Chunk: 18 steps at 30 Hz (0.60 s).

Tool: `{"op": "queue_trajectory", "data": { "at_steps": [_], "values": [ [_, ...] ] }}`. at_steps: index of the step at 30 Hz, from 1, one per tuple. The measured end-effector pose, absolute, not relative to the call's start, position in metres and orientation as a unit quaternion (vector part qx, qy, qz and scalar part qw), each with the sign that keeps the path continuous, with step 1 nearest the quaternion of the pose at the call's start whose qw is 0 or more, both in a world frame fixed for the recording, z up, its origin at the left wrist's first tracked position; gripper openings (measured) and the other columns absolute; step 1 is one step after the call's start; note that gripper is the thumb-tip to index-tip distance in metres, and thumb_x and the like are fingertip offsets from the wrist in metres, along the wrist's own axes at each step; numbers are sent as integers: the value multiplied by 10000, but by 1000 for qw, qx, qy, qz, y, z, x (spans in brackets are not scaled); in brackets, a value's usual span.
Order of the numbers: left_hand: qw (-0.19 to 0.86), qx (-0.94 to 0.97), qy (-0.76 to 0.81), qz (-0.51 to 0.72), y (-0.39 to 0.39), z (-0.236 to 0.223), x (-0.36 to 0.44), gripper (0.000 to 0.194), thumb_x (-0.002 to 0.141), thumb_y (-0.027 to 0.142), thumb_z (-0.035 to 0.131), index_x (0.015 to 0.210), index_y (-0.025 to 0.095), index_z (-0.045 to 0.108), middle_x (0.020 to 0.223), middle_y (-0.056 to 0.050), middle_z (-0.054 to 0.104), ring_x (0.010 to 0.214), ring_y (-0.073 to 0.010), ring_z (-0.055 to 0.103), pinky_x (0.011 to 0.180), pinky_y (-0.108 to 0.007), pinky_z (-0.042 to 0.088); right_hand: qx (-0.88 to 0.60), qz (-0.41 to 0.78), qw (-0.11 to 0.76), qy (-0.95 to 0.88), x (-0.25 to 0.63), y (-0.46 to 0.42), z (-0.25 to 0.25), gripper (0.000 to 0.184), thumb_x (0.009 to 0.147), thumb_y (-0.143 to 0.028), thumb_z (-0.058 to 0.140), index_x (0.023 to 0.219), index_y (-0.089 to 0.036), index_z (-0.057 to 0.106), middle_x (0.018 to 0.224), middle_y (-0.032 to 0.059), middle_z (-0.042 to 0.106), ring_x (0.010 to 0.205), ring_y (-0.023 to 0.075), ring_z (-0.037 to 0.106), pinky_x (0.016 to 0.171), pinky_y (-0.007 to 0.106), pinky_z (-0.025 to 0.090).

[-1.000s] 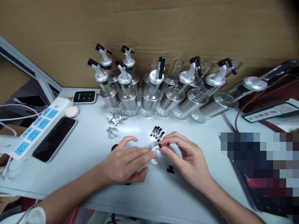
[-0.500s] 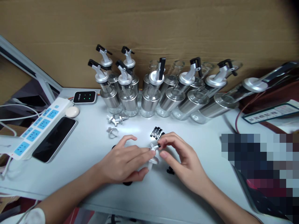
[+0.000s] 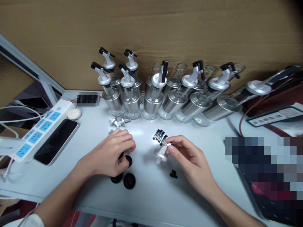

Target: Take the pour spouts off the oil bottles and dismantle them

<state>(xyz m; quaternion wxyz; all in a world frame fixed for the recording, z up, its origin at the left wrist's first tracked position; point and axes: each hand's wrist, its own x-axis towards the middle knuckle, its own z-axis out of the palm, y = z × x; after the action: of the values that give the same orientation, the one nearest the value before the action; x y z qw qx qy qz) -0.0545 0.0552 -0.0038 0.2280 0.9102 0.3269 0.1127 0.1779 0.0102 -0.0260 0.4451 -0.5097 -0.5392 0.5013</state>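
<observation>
My right hand (image 3: 189, 157) pinches a silver pourer spout (image 3: 161, 154) by its small black-tipped end, between thumb and fingers. The spout's wide round collar hangs to the left, above the table. My left hand (image 3: 110, 154) is over several round black stoppers (image 3: 129, 181), palm down. Its fingers are curled, with a gap between thumb and index finger, where a black stopper (image 3: 128, 161) shows; the hand partly hides others. Black lever pieces (image 3: 158, 135) lie in a row just behind the held spout. Small black plugs (image 3: 173, 174) rest nearer the front.
Glass-and-steel bottles (image 3: 152, 105) with pourers stand along the cardboard wall (image 3: 151, 28). More silver spouts (image 3: 118, 122) lie behind my left hand. On the left are a power strip (image 3: 40, 129), a phone (image 3: 56, 142) and a round white case (image 3: 74, 113).
My left hand has let go of the spout and moved left to the black stoppers. My right hand now holds the spout alone, slightly right of before.
</observation>
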Motion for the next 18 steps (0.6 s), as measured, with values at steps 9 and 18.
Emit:
{"op": "queue_trajectory", "data": {
  "at_steps": [9,18],
  "values": [
    [257,903,343,41,49,-11,-48,105,612,111,483,625,164,392,636,26,455,664,-132,427,736,-310,314,-503,494,446,-551,177,12,-25,79,868,-294,583,888,-227,620,701,-21,656,649,117,612,625,207,464],
    [198,928,309,63,46,-25,-41,214,897,191,456,705,153,544,627,18,559,614,-120,494,710,-286,337,-501,503,441,-549,177,11,-25,105,871,-324,579,890,-228,616,703,-12,648,657,129,609,636,224,473]
  ]
}}
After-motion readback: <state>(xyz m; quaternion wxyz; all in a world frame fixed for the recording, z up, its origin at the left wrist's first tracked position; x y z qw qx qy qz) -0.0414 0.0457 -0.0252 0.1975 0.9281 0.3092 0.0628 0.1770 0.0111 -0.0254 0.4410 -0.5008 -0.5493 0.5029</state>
